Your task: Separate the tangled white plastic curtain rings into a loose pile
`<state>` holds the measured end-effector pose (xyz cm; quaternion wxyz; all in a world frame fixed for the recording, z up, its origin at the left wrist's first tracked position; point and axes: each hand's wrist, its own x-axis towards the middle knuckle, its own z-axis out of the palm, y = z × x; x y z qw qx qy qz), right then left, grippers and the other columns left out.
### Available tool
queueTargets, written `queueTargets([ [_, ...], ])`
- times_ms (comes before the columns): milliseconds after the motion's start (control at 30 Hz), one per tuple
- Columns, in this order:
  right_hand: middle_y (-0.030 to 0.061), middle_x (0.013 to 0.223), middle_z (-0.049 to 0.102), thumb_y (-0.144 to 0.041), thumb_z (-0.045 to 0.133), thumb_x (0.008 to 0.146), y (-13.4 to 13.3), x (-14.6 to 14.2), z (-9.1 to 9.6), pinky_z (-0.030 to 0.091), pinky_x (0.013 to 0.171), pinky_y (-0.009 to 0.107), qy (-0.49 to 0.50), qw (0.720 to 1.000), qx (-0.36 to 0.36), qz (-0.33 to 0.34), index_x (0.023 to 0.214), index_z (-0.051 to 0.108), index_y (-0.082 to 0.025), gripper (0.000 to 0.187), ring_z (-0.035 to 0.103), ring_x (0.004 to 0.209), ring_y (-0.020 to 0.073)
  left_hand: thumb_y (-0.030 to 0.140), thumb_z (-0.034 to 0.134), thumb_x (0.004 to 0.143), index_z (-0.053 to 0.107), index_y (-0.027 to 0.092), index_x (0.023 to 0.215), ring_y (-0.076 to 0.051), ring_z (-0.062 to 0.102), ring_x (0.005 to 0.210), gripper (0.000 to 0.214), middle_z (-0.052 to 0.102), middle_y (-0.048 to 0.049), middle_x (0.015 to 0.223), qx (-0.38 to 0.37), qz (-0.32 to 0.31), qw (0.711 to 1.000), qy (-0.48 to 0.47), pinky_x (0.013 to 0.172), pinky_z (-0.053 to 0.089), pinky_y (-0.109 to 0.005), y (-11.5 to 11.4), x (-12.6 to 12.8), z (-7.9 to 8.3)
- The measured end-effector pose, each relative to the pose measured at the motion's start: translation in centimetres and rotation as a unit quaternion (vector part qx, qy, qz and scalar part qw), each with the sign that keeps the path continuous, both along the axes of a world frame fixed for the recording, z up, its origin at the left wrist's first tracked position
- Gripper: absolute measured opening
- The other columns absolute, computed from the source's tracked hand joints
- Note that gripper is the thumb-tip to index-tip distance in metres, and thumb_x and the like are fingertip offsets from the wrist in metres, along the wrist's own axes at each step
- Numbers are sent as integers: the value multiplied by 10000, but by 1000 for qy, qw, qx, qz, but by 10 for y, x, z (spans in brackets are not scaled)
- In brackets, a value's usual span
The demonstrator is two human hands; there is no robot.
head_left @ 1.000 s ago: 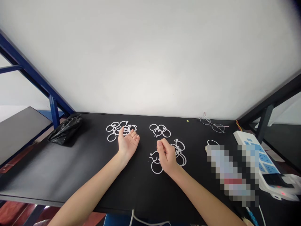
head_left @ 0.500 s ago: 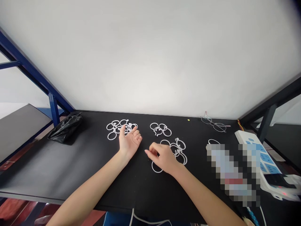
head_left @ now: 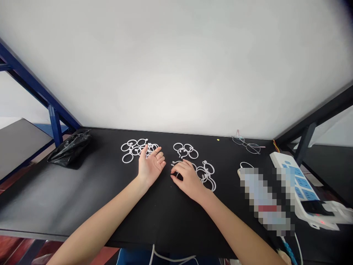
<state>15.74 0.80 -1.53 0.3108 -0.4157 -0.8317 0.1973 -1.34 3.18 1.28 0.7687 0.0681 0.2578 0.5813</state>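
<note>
The left hand [head_left: 150, 167] lies palm-up with its fingers loosely spread, just beside the left ring cluster [head_left: 129, 151] at its 11 o'clock. The right hand [head_left: 189, 180] rests fingers-down on the near ring cluster [head_left: 207, 175], and it is unclear whether it is pinching a ring. The middle ring cluster [head_left: 185, 151] lies untouched at 12 o'clock.

Near rings [head_left: 206, 175] before middle rings [head_left: 185, 151]; left rings [head_left: 132, 150], bag [head_left: 68, 149] leftward; glasses [head_left: 246, 144] right

A black table [head_left: 55, 195] is carrying three bunches of white rings: a left bunch [head_left: 135, 149], a middle bunch [head_left: 185, 151] and a right bunch [head_left: 207, 173]. A black bag [head_left: 68, 149] is lying at its left end, with glasses [head_left: 248, 145] and a power strip [head_left: 296, 176] at its right.
</note>
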Motion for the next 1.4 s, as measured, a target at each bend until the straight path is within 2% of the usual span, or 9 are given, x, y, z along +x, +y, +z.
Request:
queueTargets([
  [100, 11, 890, 664, -4, 549, 801, 1, 0, -2, 429, 984, 435, 36, 999, -11, -19, 828, 572, -214, 212, 627, 889, 186, 476, 401, 949, 591, 109, 881, -72, 401, 450, 419, 403, 37, 579, 9, -13, 1000, 9, 477, 456, -201, 0, 0, -1],
  [333, 7, 808, 624, -15, 533, 784, 3, -1, -3, 517, 742, 322, 123, 991, -26, -43, 808, 598, -210, 207, 628, 740, 164, 434, 426, 947, 590, 119, 858, -71, 399, 447, 366, 395, 44, 567, 10, -52, 998, 32, 471, 449, -200, -2, 4, 0],
  [500, 21, 849, 655, -78, 553, 808, 3, -2, 3, 537, 741, 314, 208, 975, 7, -84, 863, 622, -214, 161, 652, 739, 161, 386, 482, 922, 585, 130, 849, -78, 423, 465, 285, 414, 46, 574, 12, -65, 996, 65, 469, 452, -207, 0, 6, -3],
  [633, 29, 860, 666, -108, 581, 817, 3, 0, 5, 544, 751, 327, 229, 969, -7, -97, 879, 633, -209, 130, 665, 754, 169, 311, 626, 840, 599, 147, 874, -72, 435, 473, 170, 445, 56, 589, 33, -104, 982, 153, 462, 452, -200, 0, 10, -10],
  [800, 40, 855, 678, -164, 610, 838, 2, 0, 6, 547, 774, 357, 262, 958, -18, -113, 862, 644, -215, 66, 662, 794, 189, 314, 739, 763, 648, 165, 1011, -57, 433, 457, 303, 437, 77, 558, 87, -121, 950, 276, 479, 456, -183, -4, 14, -14],
  [933, 40, 854, 684, -196, 639, 836, 1, -1, 7, 553, 799, 367, 300, 945, -49, -120, 843, 640, -217, 21, 668, 820, 195, 339, 751, 756, 664, 173, 1009, -78, 498, 459, 315, 492, 63, 536, 141, -103, 925, 338, 521, 498, -214, -7, 15, -11],
  [1067, 29, 837, 687, -197, 669, 812, 2, -2, 8, 560, 796, 361, 327, 936, -73, -113, 837, 631, -217, 50, 678, 805, 190, 302, 776, 732, 714, 152, 915, -88, 543, 496, 245, 575, 20, 571, 185, -43, 898, 397, 534, 495, -200, -6, 15, -11],
  [1200, 29, 826, 682, -197, 668, 808, 2, -2, 9, 565, 798, 365, 326, 936, -70, -110, 836, 632, -214, 49, 680, 801, 190, 229, 796, 706, 746, 149, 799, -81, 538, 511, 132, 587, 10, 526, 181, -17, 893, 412, 544, 474, -171, -6, 14, -11],
  [1400, 45, 878, 689, -223, 679, 803, 3, -1, 8, 575, 827, 387, 313, 940, -63, -118, 880, 632, -217, 90, 683, 844, 201, 184, 800, 687, 759, 150, 761, -79, 511, 493, 92, 579, 10, 529, 194, -14, 892, 408, 506, 459, -179, -7, 15, -10],
])
